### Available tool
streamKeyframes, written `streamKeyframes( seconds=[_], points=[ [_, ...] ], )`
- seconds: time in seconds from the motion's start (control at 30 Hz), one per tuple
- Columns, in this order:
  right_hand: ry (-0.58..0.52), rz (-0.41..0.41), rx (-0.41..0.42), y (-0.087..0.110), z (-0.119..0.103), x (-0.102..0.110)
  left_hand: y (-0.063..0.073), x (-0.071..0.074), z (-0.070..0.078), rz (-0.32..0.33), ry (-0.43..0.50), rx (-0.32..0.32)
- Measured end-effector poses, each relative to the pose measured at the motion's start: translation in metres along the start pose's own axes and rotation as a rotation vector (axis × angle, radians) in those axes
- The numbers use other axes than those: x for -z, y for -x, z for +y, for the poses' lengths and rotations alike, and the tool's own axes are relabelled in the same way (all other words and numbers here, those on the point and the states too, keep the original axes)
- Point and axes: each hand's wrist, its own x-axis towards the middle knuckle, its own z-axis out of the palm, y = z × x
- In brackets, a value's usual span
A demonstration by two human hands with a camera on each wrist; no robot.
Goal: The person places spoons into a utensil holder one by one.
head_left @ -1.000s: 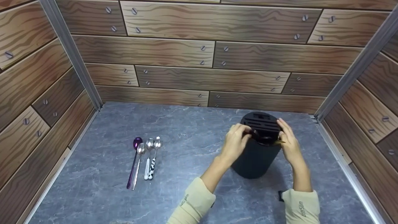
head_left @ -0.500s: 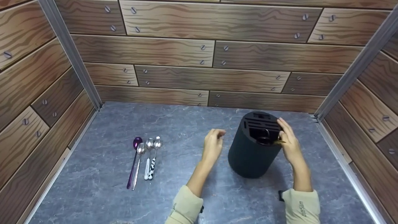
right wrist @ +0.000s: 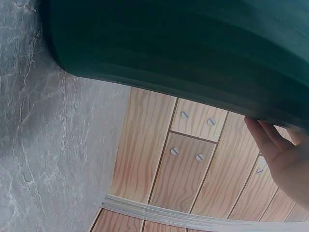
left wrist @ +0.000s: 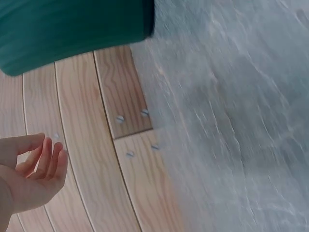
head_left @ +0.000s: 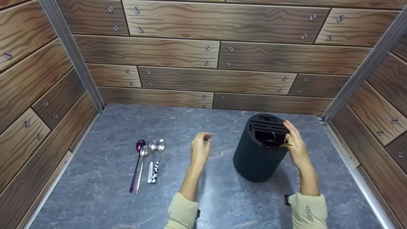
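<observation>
A black cylindrical knife block with a slotted top stands on the right of the table. Inside its front opening sit dark round utensil ends, and a gold piece sticks out over the rim beside my right thumb. My right hand rests against the block's right side near the top; in the right wrist view its fingers lie nearly straight on the wall. Left of the block my left hand hovers with nothing in it, fingers loosely bent in the left wrist view.
Several spoons lie on the left of the grey marbled table: a purple one, a plain silver one, and two with white and black-and-white handles. Wood-patterned panels enclose the back and sides.
My left hand has come away from the block's opening, with nothing in it, and moved left across the table. My right hand has stayed against the block.
</observation>
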Motion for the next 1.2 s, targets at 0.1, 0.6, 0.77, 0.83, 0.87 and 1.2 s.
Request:
streamKeyframes(
  seconds=[0.1, 0.6, 0.77, 0.83, 0.87, 1.2],
  points=[
    [-0.002, 0.000, 0.006, 0.000, 0.000, 0.000, -0.002, 0.007, -0.006, 0.005, -0.004, 0.046],
    [-0.007, 0.012, 0.014, 0.000, -0.001, -0.001, 0.001, 0.030, -0.038, 0.097, -0.106, 0.192],
    [-0.005, 0.012, 0.016, 0.000, -0.002, -0.001, 0.003, 0.040, -0.052, 0.099, -0.158, 0.276],
    [-0.007, 0.008, 0.017, 0.000, -0.001, -0.001, 0.004, 0.045, -0.059, 0.092, -0.186, 0.315],
    [-0.008, 0.004, 0.017, 0.001, -0.001, -0.001, 0.005, 0.047, -0.062, 0.090, -0.196, 0.334],
    [-0.003, 0.000, 0.013, 0.000, 0.001, -0.001, 0.011, 0.066, -0.091, 0.092, -0.284, 0.450]
  ],
)
